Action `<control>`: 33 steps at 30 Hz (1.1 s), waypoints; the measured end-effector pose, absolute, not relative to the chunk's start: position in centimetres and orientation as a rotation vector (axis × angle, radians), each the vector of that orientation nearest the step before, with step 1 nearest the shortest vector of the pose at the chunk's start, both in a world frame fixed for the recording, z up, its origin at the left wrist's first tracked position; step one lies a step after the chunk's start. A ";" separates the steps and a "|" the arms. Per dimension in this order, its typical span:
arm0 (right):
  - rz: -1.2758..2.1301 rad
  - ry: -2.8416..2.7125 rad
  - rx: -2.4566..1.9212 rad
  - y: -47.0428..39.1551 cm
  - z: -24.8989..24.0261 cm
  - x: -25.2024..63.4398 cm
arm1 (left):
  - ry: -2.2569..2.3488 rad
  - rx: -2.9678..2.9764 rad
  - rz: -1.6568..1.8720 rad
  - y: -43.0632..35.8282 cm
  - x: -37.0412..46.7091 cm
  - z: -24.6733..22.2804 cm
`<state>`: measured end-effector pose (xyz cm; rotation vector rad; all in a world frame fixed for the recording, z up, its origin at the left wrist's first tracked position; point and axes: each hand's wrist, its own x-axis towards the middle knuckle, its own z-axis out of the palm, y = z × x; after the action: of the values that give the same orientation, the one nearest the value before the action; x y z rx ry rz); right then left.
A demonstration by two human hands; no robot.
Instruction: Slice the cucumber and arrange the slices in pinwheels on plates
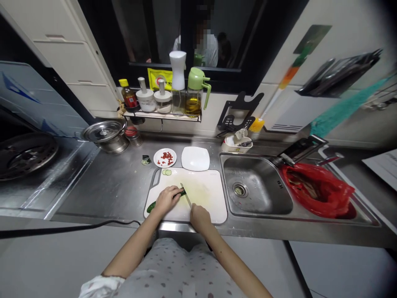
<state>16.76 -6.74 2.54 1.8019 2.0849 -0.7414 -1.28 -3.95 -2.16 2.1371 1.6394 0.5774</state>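
A dark green cucumber (151,207) lies on the white cutting board (214,207), its middle covered by my left hand (167,199). The fingers of that hand are bent over the cucumber and hold it down near its cut end. My right hand (200,218) is closed round the handle of a kitchen knife (187,197), whose blade stands at the cucumber's right end, beside my left fingertips. Several pale cucumber slices (166,172) rest at the board's upper left corner. The knife's handle is mostly hidden in my fist.
Behind the board stand a plate of chopped red pieces (165,158) and a white plate (195,159). Green scraps (145,159) lie left of them. To the right are a steel sink (257,203) and a red plastic bag (322,198). A lidded pot (107,136) stands at the left.
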 end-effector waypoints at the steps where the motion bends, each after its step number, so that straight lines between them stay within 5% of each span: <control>1: -0.745 2.083 1.802 -6.5 2.6 16.6 | 1.643 2.135 0.577 -4.0 -1.3 -2.1; 33: -0.788 2.111 1.806 -3.8 3.0 14.6 | 1.623 2.111 0.585 -4.0 -1.5 -1.9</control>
<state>14.61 -3.84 2.99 1.8056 2.1111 -0.7883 -1.52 -4.04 -1.91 2.1111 1.6232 0.5852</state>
